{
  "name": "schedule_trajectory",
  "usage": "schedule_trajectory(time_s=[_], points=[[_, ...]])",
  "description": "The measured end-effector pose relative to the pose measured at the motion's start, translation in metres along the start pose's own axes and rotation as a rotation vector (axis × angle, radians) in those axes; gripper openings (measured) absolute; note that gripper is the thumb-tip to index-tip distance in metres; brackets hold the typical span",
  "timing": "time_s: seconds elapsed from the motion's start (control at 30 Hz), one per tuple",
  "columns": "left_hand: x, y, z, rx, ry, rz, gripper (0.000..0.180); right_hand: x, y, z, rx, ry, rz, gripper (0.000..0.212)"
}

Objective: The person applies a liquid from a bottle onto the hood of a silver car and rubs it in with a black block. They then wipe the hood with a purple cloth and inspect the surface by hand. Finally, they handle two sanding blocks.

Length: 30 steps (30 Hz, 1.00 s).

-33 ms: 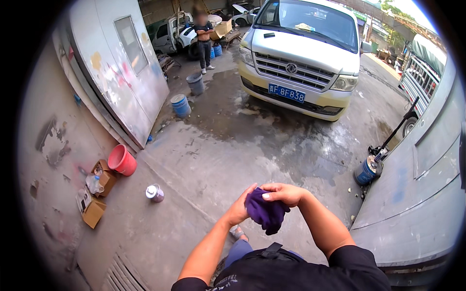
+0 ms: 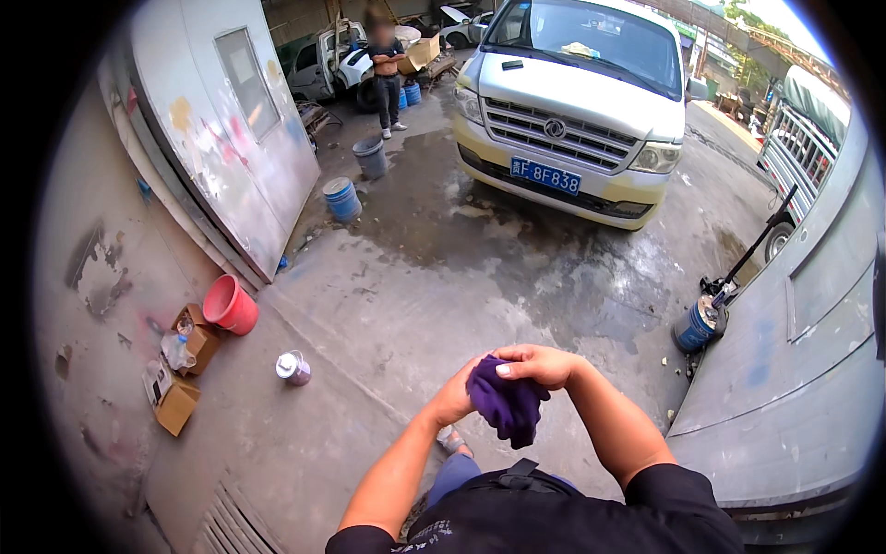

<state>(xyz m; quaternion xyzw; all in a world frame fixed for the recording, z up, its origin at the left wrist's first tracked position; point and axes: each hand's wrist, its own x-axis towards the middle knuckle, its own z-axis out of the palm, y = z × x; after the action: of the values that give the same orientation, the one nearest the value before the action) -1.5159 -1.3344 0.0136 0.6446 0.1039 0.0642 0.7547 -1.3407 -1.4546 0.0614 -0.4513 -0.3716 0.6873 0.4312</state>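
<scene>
A bunched dark purple cloth (image 2: 509,402) hangs between my two hands, in front of my body. My left hand (image 2: 454,392) is closed on its left side, the fingers partly hidden behind the cloth. From the right, my right hand (image 2: 538,367) grips the upper edge, its thumb lying over the front. The cloth's lower folds dangle below my hands, clear of the floor. On the concrete to the left of my hands stands a small round can (image 2: 293,368) with a pale top.
A white and yellow van (image 2: 572,111) faces me beyond wet concrete. Left are a red bucket (image 2: 231,306), cardboard boxes (image 2: 177,406), a blue bucket (image 2: 342,199) and a grey bucket (image 2: 370,158). A person (image 2: 386,74) stands behind, arms folded. Metal doors (image 2: 226,138) flank both sides; a blue drum (image 2: 694,328) stands right.
</scene>
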Motion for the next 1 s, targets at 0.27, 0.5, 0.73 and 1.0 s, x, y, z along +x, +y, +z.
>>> schedule_trajectory(time_s=[0.27, 0.5, 0.73, 1.0], points=[[0.07, 0.001, -0.135, -0.477, 0.017, -0.34, 0.034, 0.125, -0.018, -0.081, -0.389, 0.705, -0.033, 0.067], [0.11, 0.035, -0.247, -0.449, 0.136, -0.336, 0.034, 0.24, -0.005, -0.037, -0.469, 0.533, -0.246, 0.07], [0.151, 0.057, -0.357, -0.274, 0.12, -0.316, 0.034, 0.311, -0.044, -0.122, -0.061, 0.343, -0.097, 0.032], [0.208, 0.048, -0.442, -0.235, 0.112, -0.596, 0.046, 0.407, -0.16, -0.243, 0.38, 0.652, -0.394, 0.013]])
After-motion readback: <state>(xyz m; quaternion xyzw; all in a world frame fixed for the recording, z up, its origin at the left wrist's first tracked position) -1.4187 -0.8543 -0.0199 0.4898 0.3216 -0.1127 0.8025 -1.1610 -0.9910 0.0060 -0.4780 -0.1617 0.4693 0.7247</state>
